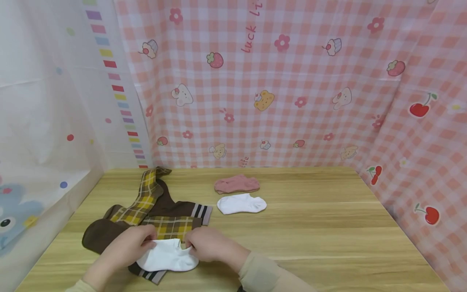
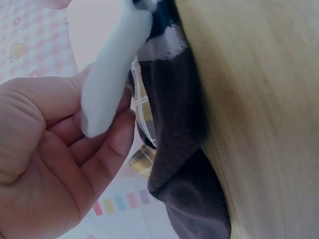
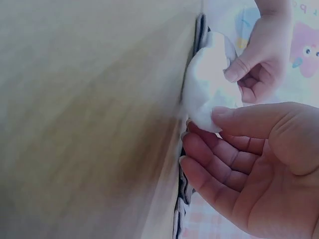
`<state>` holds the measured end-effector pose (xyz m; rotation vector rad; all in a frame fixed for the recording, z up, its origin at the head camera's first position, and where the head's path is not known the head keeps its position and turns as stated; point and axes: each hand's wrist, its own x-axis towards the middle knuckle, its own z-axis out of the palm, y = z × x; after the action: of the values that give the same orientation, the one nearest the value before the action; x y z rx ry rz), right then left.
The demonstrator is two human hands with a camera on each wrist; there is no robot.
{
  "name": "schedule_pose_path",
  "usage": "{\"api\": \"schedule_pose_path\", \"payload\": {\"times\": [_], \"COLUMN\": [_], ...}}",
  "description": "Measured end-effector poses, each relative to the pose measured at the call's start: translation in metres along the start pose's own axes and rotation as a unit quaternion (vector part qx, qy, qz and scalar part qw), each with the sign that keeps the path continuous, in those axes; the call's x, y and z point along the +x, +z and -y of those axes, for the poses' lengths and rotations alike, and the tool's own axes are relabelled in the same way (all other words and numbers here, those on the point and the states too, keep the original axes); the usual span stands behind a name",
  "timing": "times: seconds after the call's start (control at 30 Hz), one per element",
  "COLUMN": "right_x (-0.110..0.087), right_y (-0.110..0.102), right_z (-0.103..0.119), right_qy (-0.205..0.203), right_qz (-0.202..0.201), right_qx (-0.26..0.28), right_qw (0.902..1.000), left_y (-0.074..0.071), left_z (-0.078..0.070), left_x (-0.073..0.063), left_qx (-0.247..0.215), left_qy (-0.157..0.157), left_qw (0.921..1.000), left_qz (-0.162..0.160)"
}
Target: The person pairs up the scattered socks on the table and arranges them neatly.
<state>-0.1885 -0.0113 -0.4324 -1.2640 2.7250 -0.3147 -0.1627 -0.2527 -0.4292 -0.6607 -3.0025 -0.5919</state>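
Observation:
A short white ankle sock (image 1: 168, 256) stretches between both hands, close over a pile of longer socks. At its left end, my left hand (image 1: 128, 245) pinches the edge between thumb and fingers. On the other side, my right hand (image 1: 207, 243) pinches it near the opening, the thumb (image 3: 229, 117) on top. Beneath lie a brown-and-yellow plaid sock (image 1: 166, 228) and brown socks with striped cuffs (image 1: 169, 207). Another plaid sock (image 1: 138, 205) reaches toward the back left.
Right of the pile, a second white ankle sock (image 1: 240, 204) lies flat, with pink ankle socks (image 1: 237, 184) just behind it. The wooden table (image 1: 328, 235) ends at a pink checked curtain (image 1: 277, 121) at the back. White printed cloth (image 1: 47, 121) hangs along the left.

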Motion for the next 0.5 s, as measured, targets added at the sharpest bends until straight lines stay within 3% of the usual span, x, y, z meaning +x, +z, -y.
{"api": "schedule_pose_path", "payload": {"times": [0.27,0.5], "right_x": [-0.007,-0.013], "right_y": [-0.011,-0.022], "right_z": [-0.012,-0.025], "right_qy": [0.033,0.037], "right_qz": [-0.035,-0.068], "right_qx": [0.110,0.176], "right_qw": [0.9928,0.9814], "left_y": [-0.005,-0.010], "left_z": [-0.003,-0.013], "left_x": [0.000,0.004], "left_qx": [-0.052,-0.098], "left_qy": [0.011,-0.013], "left_qw": [0.9977,0.9929], "left_qz": [-0.041,-0.066]}}
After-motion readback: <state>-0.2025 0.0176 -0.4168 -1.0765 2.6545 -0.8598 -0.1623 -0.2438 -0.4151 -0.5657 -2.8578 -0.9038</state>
